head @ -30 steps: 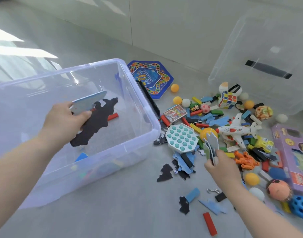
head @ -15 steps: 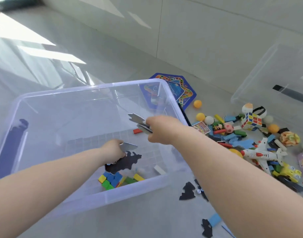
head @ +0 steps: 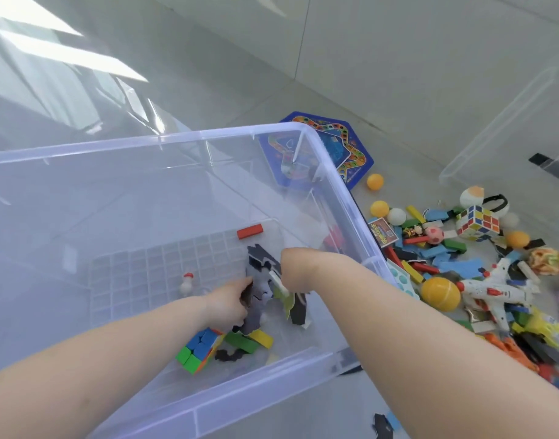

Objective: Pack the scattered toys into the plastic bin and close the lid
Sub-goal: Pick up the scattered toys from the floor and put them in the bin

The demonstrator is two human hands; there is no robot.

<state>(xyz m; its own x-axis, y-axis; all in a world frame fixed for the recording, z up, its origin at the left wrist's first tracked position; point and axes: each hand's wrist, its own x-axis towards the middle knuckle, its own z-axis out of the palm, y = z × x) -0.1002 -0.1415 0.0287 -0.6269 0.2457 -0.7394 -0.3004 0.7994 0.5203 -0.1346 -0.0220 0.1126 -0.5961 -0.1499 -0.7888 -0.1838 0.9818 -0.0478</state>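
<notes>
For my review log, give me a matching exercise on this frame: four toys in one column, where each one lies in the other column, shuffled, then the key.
Toys:
1. red block
2. toy plane
3. hexagonal game board
4. twisted colour cube

Places:
A. on the floor right of the bin, in the toy pile
B. inside the bin, by its near wall
C. on the floor beyond the bin's far right corner
D. inside the bin, toward its far end

Pairs: 1-D, 2-A, 3-C, 4-B.
</notes>
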